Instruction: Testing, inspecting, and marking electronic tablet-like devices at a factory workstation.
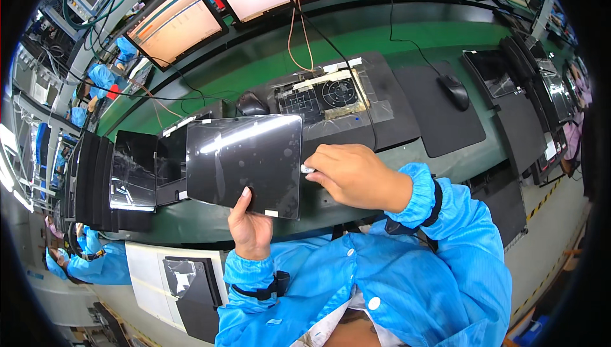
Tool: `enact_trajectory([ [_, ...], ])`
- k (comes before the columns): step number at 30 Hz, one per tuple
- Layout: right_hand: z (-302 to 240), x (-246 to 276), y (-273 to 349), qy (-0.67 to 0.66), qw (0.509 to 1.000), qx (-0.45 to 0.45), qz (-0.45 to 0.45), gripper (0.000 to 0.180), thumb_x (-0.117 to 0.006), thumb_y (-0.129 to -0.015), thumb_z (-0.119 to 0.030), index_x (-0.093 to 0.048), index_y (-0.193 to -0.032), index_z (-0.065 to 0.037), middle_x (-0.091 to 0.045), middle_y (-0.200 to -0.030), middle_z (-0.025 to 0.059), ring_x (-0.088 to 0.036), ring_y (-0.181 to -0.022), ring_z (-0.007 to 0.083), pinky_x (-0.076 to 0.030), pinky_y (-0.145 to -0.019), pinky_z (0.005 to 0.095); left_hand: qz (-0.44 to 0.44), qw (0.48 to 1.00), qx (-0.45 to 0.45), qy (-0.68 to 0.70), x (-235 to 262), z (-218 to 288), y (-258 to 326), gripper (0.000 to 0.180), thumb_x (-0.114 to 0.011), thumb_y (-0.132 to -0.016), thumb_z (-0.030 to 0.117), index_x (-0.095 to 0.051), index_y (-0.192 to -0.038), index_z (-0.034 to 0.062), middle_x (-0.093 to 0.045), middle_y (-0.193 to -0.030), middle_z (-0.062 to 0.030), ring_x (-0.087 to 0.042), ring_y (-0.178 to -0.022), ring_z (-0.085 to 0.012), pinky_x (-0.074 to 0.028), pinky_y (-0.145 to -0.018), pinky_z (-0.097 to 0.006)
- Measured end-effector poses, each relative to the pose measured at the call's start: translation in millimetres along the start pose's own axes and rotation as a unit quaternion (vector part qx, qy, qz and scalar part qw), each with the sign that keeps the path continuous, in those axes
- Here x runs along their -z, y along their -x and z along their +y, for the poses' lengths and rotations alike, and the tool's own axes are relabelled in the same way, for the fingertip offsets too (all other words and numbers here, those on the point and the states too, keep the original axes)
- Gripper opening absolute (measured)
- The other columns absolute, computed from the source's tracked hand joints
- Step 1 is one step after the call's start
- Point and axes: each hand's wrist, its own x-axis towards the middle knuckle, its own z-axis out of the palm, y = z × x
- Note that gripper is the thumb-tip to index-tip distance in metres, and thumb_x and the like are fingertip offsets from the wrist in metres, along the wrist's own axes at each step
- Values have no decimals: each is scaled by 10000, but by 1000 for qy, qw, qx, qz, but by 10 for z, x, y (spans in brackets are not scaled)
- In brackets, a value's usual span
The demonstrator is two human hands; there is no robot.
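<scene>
The flat panel (pixel 245 162), black, glossy and squared off, is held over the near edge of the green bench (pixel 324 216), left of its middle; whether its far edge rests on anything beneath is hard to tell. It looks thin, stiff and fairly light, likely easy for one hand to carry, though the face seems smooth enough to slide and brittle enough to crack or scratch if bent or pressed. The safest hold should be by the rims or from flat beneath, with little pressure on the face. A white tab (pixel 271 213) sits at its near edge.

The left hand (pixel 252 231) grips that near edge, thumb laid on the face; its other fingers are mostly hidden, apparently underneath. The right hand (pixel 353 175) is just beside the panel's right edge, thumb and forefinger pinching a small whitish piece (pixel 307 169); whether this joins the panel cannot be told.

Beyond the panel, toward the bench's far edge, are a dark mouse (pixel 252 103) and a taped fixture (pixel 338 92) with a circular pattern. Another mouse (pixel 453 92) rests on a black mat (pixel 439 124) farther right. Dark panels (pixel 95 181) stand packed toward the bench's left end.
</scene>
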Motion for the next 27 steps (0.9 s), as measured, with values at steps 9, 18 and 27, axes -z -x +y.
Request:
enact_trajectory([
  [9,-30,37,197,-249,908,-312,126,259,-684,-995,-162,-639,-1195,-2,-683,-1050,63,-644,-932,158,-504,-798,285,-67,995,-70,17,-572,-578,-156,355,-583,-1052,134,-558,-1389,27,-632,-1378,-97,-600,-1280,-258,-456,-1134,-456],
  [18,971,639,536,-502,692,-462,235,289,-596,-1055,-185,-620,-1282,-7,-714,-1195,97,-711,-1065,225,-571,-975,463,-255,695,-53,-670,-467,-224,-326,231,-765,-924,134,-714,-1114,13,-718,-1056,-107,-691,-938,-190,-542,-809,-317],
  [27,1187,624,366,-495,696,-495,159,315,-573,-1075,-229,-613,-1275,12,-708,-1193,119,-714,-1056,242,-588,-957,464,-205,512,-278,-786,-220,-167,-955,884,-834,-830,418,-455,-1511,2,-366,-1571,-311,-346,-1474,-459,-315,-1200,-538],
])
